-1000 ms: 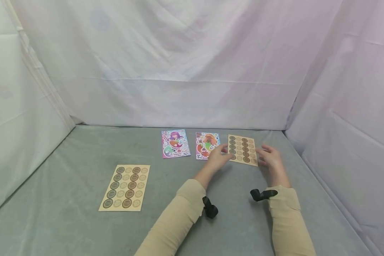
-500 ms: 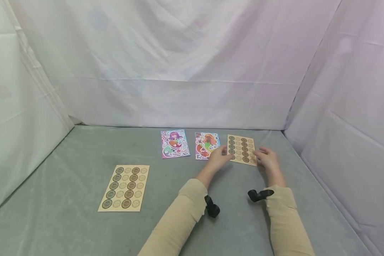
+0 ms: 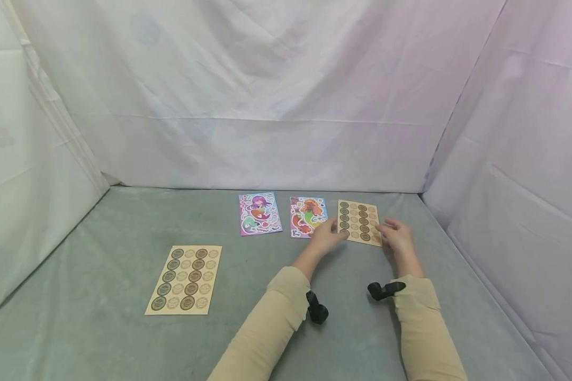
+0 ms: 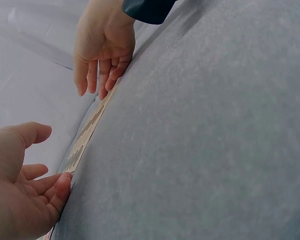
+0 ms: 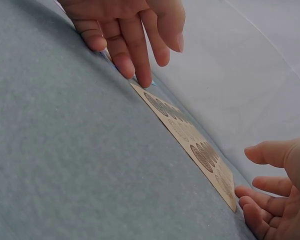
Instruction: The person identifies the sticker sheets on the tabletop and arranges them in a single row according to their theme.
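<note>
A tan sheet of round stickers point(image 3: 359, 222) lies flat at the back right of the table, between my two hands. My left hand point(image 3: 325, 238) is at its left edge, fingers extended, with fingertips right at the sheet's near corner in both wrist views. On the other side, my right hand point(image 3: 398, 237) has its fingertips at the right edge; the right wrist view shows its fingers point(image 5: 262, 200) loosely bent beside the corner and the thumb raised off the sheet. Left of these, a mermaid sticker sheet point(image 3: 307, 214) is partly covered by my left hand.
A second mermaid sticker sheet point(image 3: 260, 214) lies further left in the same back row. Another tan sheet of round stickers point(image 3: 185, 280) lies nearer, on the left of the grey cloth-covered table point(image 3: 100, 338). White curtains point(image 3: 267, 153) hang behind and at both sides.
My right hand has shifted slightly left, up to the tan sheet's right edge. My left hand stays at the left edge; the sheets lie nearly as before.
</note>
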